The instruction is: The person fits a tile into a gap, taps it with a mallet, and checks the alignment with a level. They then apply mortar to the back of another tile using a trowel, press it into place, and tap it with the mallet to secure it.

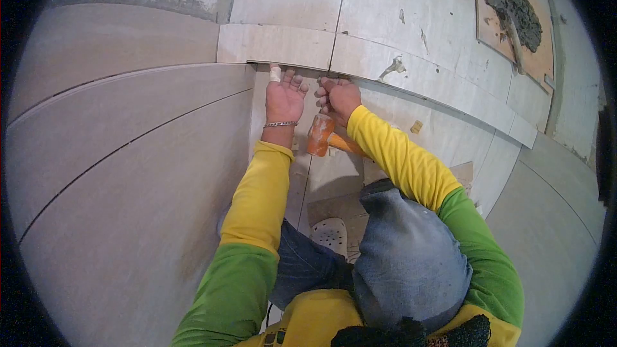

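My left hand [286, 97] is palm up under the front edge of a pale tile strip [276, 44], its fingers spread and one fingertip wrapped in white tape. Close to its right, my right hand [339, 96] has its fingers curled at the same edge, near the joint between two strips. Whatever those fingers pinch is too small to name. Just below my right hand lies a mallet with an orange head [320, 135] and an orange handle, partly hidden by my right sleeve.
Large tiled walls stand at left [128, 154] and right [559, 199]. A board [501, 32] with grey mortar and a trowel lies on the upper tiles, at top right. A small tan piece [416, 127] sits right of my right forearm. My shoe [330, 234] is below.
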Demonstrator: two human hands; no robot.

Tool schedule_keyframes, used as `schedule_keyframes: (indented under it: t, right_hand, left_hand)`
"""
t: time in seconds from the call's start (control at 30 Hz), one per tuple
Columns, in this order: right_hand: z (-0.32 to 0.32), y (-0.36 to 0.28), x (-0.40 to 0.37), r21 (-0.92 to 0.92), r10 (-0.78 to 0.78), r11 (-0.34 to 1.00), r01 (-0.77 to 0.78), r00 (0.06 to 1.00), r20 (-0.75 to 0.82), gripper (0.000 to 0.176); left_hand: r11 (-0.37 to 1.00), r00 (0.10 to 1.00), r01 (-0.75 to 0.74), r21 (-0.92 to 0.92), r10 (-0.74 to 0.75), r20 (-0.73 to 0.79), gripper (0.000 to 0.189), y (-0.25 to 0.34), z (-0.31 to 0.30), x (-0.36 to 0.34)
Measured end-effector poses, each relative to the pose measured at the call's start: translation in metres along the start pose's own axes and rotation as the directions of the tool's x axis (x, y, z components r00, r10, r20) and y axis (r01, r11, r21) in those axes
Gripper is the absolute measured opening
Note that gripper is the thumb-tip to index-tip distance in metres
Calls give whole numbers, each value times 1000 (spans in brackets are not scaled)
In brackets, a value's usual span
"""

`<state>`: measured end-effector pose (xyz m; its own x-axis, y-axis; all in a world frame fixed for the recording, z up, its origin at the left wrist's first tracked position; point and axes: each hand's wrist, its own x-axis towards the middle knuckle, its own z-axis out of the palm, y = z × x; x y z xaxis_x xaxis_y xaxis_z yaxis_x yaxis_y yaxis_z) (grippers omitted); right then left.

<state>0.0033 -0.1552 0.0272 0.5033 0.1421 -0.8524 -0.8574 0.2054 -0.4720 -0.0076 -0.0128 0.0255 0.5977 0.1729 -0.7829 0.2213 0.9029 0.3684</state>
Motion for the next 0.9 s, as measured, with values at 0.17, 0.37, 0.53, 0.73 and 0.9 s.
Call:
schedule_keyframes:
  t: [0.17, 0.37, 0.53, 0.73, 0.9]
  right_hand:
    - [1, 0, 2, 27, -14, 1000, 14, 1000, -7, 18]
    - [8, -4, -2, -3, -30, 1000, 30, 998, -59, 17]
    - [12, -1, 9, -83, -41, 996, 31, 992, -121, 16]
    - [9, 16, 31, -106, -99, 991, 86, 987, -124, 24]
    - [8, 40, 65, -552, -376, 819, 155, 872, -313, 24]
  left_hand:
    - [1000, 999, 9, 15, -9, 45, 23, 2, -2, 0]
    - [1000, 999, 23, 7, -23, 31, 25, 2, -2, 1]
    - [999, 998, 34, 8, -34, 43, 26, 3, -5, 2]
    - [999, 998, 29, 16, -30, 56, 30, 2, -6, 4]
    - [1000, 999, 29, 12, -29, 28, 30, 2, -3, 2]
